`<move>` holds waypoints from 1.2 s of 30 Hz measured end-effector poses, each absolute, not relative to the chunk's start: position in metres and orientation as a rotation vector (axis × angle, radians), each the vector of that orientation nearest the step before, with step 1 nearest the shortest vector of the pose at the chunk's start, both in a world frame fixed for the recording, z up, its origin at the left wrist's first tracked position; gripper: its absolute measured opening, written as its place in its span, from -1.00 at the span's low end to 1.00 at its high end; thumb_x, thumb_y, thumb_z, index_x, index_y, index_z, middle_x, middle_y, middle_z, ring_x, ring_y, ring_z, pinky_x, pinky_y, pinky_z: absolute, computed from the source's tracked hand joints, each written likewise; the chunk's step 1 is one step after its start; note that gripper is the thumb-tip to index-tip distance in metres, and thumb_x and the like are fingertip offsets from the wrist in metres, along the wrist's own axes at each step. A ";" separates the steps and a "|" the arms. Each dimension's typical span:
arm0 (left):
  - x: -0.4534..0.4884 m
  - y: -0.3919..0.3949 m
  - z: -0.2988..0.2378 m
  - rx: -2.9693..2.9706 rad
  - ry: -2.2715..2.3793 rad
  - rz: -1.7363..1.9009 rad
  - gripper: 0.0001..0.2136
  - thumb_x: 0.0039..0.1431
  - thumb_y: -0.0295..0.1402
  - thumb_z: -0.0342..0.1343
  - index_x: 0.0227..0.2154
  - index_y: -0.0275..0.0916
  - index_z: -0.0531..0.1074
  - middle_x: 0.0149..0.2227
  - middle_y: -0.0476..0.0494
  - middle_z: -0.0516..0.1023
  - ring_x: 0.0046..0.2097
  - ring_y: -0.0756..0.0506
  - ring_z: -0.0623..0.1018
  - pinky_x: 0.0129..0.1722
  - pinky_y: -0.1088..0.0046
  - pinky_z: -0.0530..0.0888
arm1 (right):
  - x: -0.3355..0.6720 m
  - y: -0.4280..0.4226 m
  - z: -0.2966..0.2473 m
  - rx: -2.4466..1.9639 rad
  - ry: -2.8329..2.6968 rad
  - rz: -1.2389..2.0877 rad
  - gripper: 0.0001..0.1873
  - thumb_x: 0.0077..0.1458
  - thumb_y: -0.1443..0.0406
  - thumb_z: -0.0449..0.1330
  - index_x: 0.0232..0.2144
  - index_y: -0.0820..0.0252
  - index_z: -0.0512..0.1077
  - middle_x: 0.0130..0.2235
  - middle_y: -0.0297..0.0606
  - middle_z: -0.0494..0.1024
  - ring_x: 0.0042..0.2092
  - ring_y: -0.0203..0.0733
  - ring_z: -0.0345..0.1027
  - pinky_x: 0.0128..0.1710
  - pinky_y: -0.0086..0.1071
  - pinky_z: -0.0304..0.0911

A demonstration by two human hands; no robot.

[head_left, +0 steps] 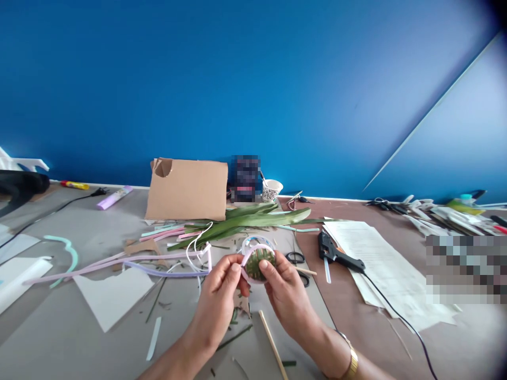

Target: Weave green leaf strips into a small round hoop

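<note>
Between both hands, over the middle of the table, is a small round piece woven from green leaf strips (262, 262), edged with a pale lilac band (247, 255). My left hand (222, 279) pinches the band at the left edge of the round. On the other side, my right hand (283, 285) grips the woven piece, its thumb lying across the front. Just behind is a roll of clear tape or similar ring (253, 241), partly hidden. Black-handled scissors (296, 257) lie beyond my right hand, partly covered by it.
Long green leaves (245, 221) lie before a cardboard piece (188, 190) and a paper cup (272, 190). A black glue gun (336, 253) rests on the right by printed sheets (364, 248). Lilac strips (106, 262), white card (113, 295) and a wooden stick (273, 345) are scattered about.
</note>
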State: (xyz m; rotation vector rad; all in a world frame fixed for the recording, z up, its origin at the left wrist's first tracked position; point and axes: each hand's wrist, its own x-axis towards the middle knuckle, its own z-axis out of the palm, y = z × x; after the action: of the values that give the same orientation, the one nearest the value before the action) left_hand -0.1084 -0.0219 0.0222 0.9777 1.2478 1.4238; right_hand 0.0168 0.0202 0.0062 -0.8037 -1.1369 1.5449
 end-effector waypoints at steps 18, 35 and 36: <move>-0.102 -0.019 -0.002 1.029 1.347 1.474 -0.82 0.16 -0.20 0.07 -0.32 -0.21 0.35 -0.50 0.05 0.39 -0.54 0.06 0.34 -0.54 0.56 0.32 | 0.015 0.011 0.017 -0.875 -1.397 1.348 -0.84 0.01 0.27 0.23 -0.32 0.18 0.38 -0.43 -0.37 0.45 -0.43 -0.32 0.30 -0.45 -0.49 0.28; -0.105 -0.019 0.016 0.520 0.945 1.450 -0.78 0.08 -0.25 0.17 -0.25 -0.23 0.45 -0.51 0.02 0.45 -0.53 0.07 0.36 -0.45 0.54 0.33 | 0.017 0.017 0.016 -0.767 -0.994 1.660 -0.82 -0.05 0.25 0.29 -0.37 0.19 0.41 -0.43 -0.37 0.47 -0.42 -0.33 0.28 -0.39 -0.45 0.24; -0.105 -0.019 0.018 0.513 0.941 1.441 -0.80 0.07 -0.26 0.18 -0.27 -0.25 0.47 -0.52 0.02 0.44 -0.53 0.07 0.36 -0.45 0.55 0.32 | 0.017 0.016 0.017 -0.737 -0.954 1.701 -0.80 -0.07 0.25 0.31 -0.37 0.19 0.41 -0.42 -0.37 0.47 -0.40 -0.33 0.29 -0.37 -0.45 0.24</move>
State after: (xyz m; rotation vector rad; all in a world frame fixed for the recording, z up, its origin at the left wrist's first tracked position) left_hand -0.1051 -0.0190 0.0178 0.5134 0.9411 1.4411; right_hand 0.0170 0.0164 0.0173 -0.7370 -0.9535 1.7006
